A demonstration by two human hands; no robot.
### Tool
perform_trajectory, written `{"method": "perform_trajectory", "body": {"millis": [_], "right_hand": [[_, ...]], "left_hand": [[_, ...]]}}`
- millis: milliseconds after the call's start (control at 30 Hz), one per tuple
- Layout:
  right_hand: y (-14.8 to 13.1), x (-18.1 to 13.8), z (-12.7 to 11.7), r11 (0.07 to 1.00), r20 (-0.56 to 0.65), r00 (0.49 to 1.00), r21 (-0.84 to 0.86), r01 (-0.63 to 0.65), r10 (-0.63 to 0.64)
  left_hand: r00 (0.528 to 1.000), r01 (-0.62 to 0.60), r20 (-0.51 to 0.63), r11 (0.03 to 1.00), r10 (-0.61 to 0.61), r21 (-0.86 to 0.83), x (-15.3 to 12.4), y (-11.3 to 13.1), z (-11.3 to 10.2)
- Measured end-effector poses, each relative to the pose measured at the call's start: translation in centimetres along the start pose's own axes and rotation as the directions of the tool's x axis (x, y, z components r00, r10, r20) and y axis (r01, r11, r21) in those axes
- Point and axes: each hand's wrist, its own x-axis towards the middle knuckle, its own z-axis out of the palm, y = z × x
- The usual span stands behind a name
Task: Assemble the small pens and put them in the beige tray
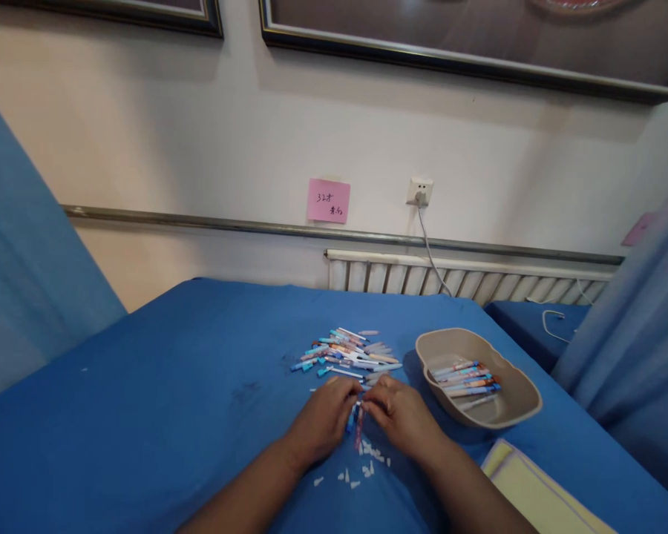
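Note:
My left hand and my right hand meet at the middle of the bed, fingertips almost touching. My left fingers are closed on a pen, partly hidden, with a blue part showing beside them. The right thumb and fingers are pinched near a small white end; what they grip is too small to make out. A pink patterned pen barrel points toward me between the hands. Just beyond lies a loose pile of pens in blue, white, orange and grey. Several small white plastic tips are scattered on the near side.
A beige basin with several pens inside stands to the right. Folded yellow cloth or paper lies nearer. Blue sheeting covers the bed. Blue curtains hang on both sides; a radiator runs along the wall.

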Motion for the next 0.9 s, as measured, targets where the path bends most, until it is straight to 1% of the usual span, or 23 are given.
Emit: {"method": "perform_trajectory", "body": {"millis": [67, 133, 200, 267, 333, 400, 467, 500, 567, 633, 700, 767, 900], "right_hand": [[-0.2, -0.2, 0.2, 1.000, 0.065, 0.998, -0.029, 0.004, -0.002], [-0.2, -0.3, 0.4, 1.000, 0.107, 0.994, -0.021, 0.011, -0.009], [0.0, -0.4, 0.6, 1.000, 0.126, 0.992, -0.003, 0.016, -0.015], [0.4, -0.4, 0.8, 1.000, 0.120, 0.993, 0.007, 0.000, -0.001], [1.1, -0.2, 1.0, 0.999, 0.071, 0.997, 0.023, -0.039, 0.038], [2.0, 0.2, 1.3, 0.991, -0.015, 0.994, 0.086, -0.103, 0.104], [3.2, 0.6, 1.8, 0.961, -0.101, 0.974, 0.210, -0.178, 0.202], [3.7, 0.9, 2.1, 0.934, -0.129, 0.957, 0.285, -0.214, 0.259], [4.7, 1.3, 2.7, 0.864, -0.134, 0.930, 0.434, -0.256, 0.343], [5.3, 1.5, 3.1, 0.800, -0.124, 0.916, 0.541, -0.261, 0.382], [5.6, 1.6, 3.4, 0.768, -0.132, 0.911, 0.592, -0.244, 0.391], [5.5, 1.7, 3.5, 0.760, -0.146, 0.909, 0.608, -0.228, 0.390], [5.3, 1.8, 3.7, 0.741, -0.128, 0.906, 0.626, -0.243, 0.405]], "left_hand": [[1.000, 0.001, 0.012, 1.000, -0.001, -0.005, -0.3, 0.3, 0.4], [1.000, 0.009, 0.015, 1.000, -0.008, -0.024, -0.5, 0.4, 0.7], [1.000, 0.013, 0.007, 0.998, -0.012, -0.069, -0.7, 0.2, 0.9], [0.998, 0.031, -0.044, 0.992, -0.036, -0.118, -0.6, -0.3, 0.9], [0.985, 0.082, -0.139, 0.984, -0.104, -0.156, -0.4, -1.2, 0.6], [0.957, 0.147, -0.223, 0.975, -0.183, -0.169, 0.0, -2.5, 0.3], [0.947, 0.172, -0.249, 0.975, -0.204, -0.142, 0.4, -3.7, -0.1], [0.952, 0.163, -0.245, 0.980, -0.186, -0.112, 0.5, -4.1, -0.2], [0.971, 0.112, -0.210, 0.993, -0.115, -0.030, 0.6, -4.6, -0.3], [0.990, 0.051, -0.138, 0.997, -0.042, 0.062, 0.5, -4.5, -0.3], [0.998, 0.020, -0.060, 0.989, -0.011, 0.147, 0.5, -4.2, -0.3], [0.999, 0.033, -0.025, 0.975, -0.028, 0.219, 0.5, -4.1, -0.2], [0.996, 0.093, -0.023, 0.950, -0.091, 0.296, 0.8, -4.3, -0.2]]}}
